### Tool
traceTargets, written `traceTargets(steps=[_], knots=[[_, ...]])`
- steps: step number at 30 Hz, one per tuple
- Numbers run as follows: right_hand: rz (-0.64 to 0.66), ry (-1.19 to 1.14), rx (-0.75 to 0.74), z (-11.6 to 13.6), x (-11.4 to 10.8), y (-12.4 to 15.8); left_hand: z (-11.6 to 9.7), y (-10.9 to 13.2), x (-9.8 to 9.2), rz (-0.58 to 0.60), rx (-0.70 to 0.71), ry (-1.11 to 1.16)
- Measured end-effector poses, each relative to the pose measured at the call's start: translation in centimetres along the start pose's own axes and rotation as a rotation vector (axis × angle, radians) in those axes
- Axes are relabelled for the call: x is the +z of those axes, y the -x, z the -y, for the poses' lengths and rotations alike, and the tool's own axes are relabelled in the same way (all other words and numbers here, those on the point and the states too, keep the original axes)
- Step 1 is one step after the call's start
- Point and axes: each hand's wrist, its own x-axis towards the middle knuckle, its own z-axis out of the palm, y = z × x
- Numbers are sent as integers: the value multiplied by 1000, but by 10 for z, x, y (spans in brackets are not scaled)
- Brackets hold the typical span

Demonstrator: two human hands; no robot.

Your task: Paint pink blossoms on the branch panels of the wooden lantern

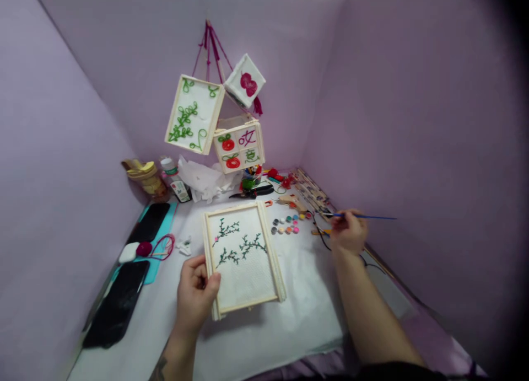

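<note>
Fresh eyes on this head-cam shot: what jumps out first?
Probably the framed panel with dark-green branches, front and centre, its left edge gripped by the left hand. Next, above and behind it, the framed piece with green leaf loops under magenta cords. Then, over on the right, the right hand holding a thin blue brush, clear of the panel.

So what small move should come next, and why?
Perhaps lower the thin blue paintbrush in the right hand toward the small round paint pots: its tip points their way, while the left hand holds the wooden-framed white panel bearing dark-green branches.
</note>
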Motion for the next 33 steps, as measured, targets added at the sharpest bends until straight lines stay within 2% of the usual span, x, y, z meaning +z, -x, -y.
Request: traceTargets(steps=[3,7,10,13,16,19,22,25,33], knots=[[7,-263,-3,46,6,12,0,2,2,29,4,32],[364,-307,-62,105,36,50,2,3,3,54,14,69],[645,-232,-32,127,67,85,4,3,2,70,16,84],[770,-113,-12,132,93,112,7,4,1,83,17,95],[770,-38,-136,130,105,131,10,5,1,93,21,97],[755,-8,-359,127,104,140,12,5,0,107,23,98],[855,-8,-514,125,101,141,14,7,0,128,37,92],[934,-24,-599,123,100,141,14,9,1,137,45,88],[973,30,-739,125,106,142,17,12,2,159,11,119]])
